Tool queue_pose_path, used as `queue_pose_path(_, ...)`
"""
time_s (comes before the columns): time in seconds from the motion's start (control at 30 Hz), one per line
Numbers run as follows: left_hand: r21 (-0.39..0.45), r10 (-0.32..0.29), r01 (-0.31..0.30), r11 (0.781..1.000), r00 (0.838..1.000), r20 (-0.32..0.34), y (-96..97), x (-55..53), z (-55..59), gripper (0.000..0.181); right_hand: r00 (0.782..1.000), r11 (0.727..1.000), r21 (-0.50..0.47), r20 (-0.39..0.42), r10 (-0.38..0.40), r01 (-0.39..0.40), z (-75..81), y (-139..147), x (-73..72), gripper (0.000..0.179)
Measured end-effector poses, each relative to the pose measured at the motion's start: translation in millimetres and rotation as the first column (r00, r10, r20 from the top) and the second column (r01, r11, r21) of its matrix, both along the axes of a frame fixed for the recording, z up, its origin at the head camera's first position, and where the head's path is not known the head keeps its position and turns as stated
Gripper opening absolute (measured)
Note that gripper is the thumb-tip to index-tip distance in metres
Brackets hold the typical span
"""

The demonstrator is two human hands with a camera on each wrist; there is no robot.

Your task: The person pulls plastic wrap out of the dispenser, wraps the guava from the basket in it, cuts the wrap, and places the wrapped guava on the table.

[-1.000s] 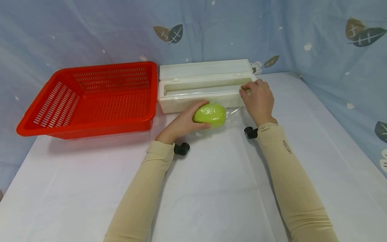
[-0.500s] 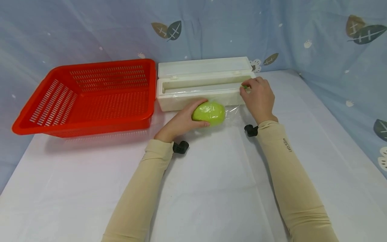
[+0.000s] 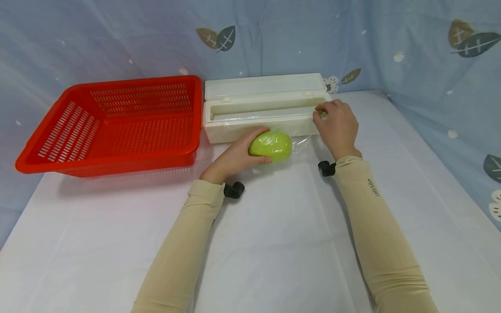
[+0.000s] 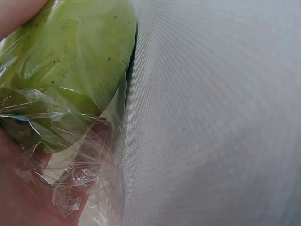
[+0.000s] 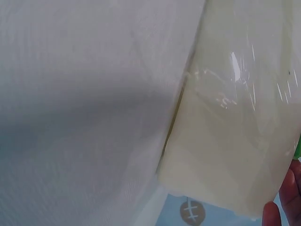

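from the head view, the left hand (image 3: 235, 157) is curled round a green fruit (image 3: 271, 145) that's already got cling film (image 3: 299, 145) over it, sitting on the desk (image 3: 274, 243) right against the front of the white film dispenser (image 3: 266, 111). the dispenser is near the back edge of the desk, lid flipped open. the right hand (image 3: 337, 128) is at the dispenser's right end, fingers pinched on a little green slider (image 3: 321, 112) on its front rim. a red basket (image 3: 113, 126) sits just beside the dispenser, toward the back left corner. both arms are in beige sleeves.

left wrist view is super close: the fruit (image 4: 70, 70) fills the top left, crinkly film (image 4: 70, 179) bunched under it, fingers (image 4: 19, 14) pressed on it through the wrap, white desk cloth (image 4: 211, 117) on the right.

right wrist view: mostly the desk cloth (image 5: 84, 94) and the cream side of the dispenser (image 5: 225, 155) with shiny film (image 5: 235, 80) lying over it. only a fingertip (image 5: 291, 183) shows at the right edge, plus a sliver of the green slider (image 5: 298, 149).
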State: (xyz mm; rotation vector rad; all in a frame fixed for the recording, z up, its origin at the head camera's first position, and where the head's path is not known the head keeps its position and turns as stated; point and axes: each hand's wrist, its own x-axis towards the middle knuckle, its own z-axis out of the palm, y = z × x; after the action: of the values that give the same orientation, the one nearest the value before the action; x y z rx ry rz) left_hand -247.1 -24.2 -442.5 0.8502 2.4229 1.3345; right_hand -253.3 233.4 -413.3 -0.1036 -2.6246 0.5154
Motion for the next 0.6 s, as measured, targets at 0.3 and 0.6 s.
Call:
queue_pose_path(0.3, 0.001, 0.013, -0.013, 1.000, 1.000, 0.007, 0.1, 0.3, 0.1, 0.078, 0.992, 0.992, 0.093, -0.085, 0.096, -0.088, -4.0, 2.4, -0.3, 0.023)
queue_pose_path(0.6, 0.018, 0.011, -0.012, 1.000, 1.000, 0.028, 0.8, 1.1, -1.7, 0.078, 0.976, 0.983, 0.103, -0.140, 0.167, -0.154, -9.0, 6.4, -4.2, 0.023)
